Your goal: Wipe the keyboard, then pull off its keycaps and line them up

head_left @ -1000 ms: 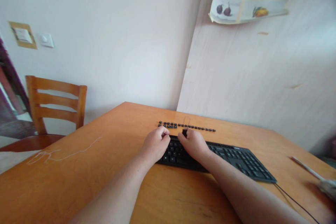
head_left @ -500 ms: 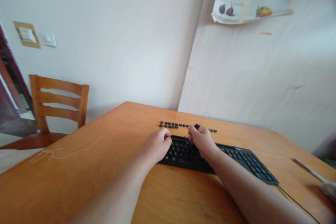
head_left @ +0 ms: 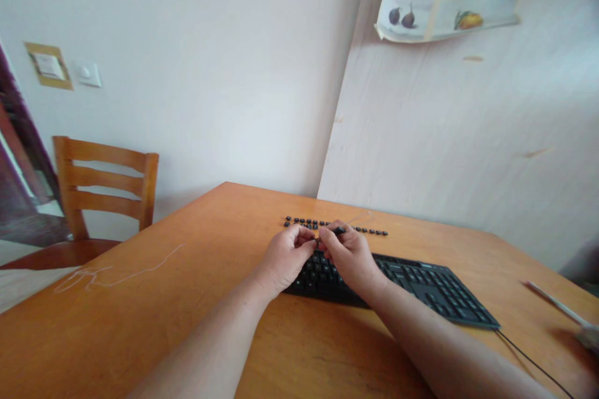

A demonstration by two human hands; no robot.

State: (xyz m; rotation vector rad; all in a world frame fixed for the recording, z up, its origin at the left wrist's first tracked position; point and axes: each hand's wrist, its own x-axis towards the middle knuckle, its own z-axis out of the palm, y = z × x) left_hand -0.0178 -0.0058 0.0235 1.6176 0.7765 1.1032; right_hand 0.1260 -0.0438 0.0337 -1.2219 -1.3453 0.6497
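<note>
A black keyboard [head_left: 421, 287] lies on the table, its left part half covered by my hands. My right hand [head_left: 349, 255] is closed around a black-handled tool [head_left: 340, 231], which looks like a keycap puller; the handle's end sticks out above the fingers. My left hand [head_left: 289, 255] meets it over the keyboard's upper left, thumb and fingers pinched at the tool's front end. Whatever is between those left fingers is too small and covered to make out. Behind the hands, loose black keycaps [head_left: 302, 221] stand in rows, some hidden by the right hand.
The wooden table [head_left: 187, 318] reaches back to the wall. A cable [head_left: 528, 358] runs from the keyboard's right end. A thin stick-like object [head_left: 556, 302] lies at the right. White string [head_left: 135, 274] is at the left, near a wooden chair [head_left: 107, 177].
My right hand has moved left, up off the keyboard, and now touches the left fingers. The left hand has turned and shifted slightly right toward the tool's front end.
</note>
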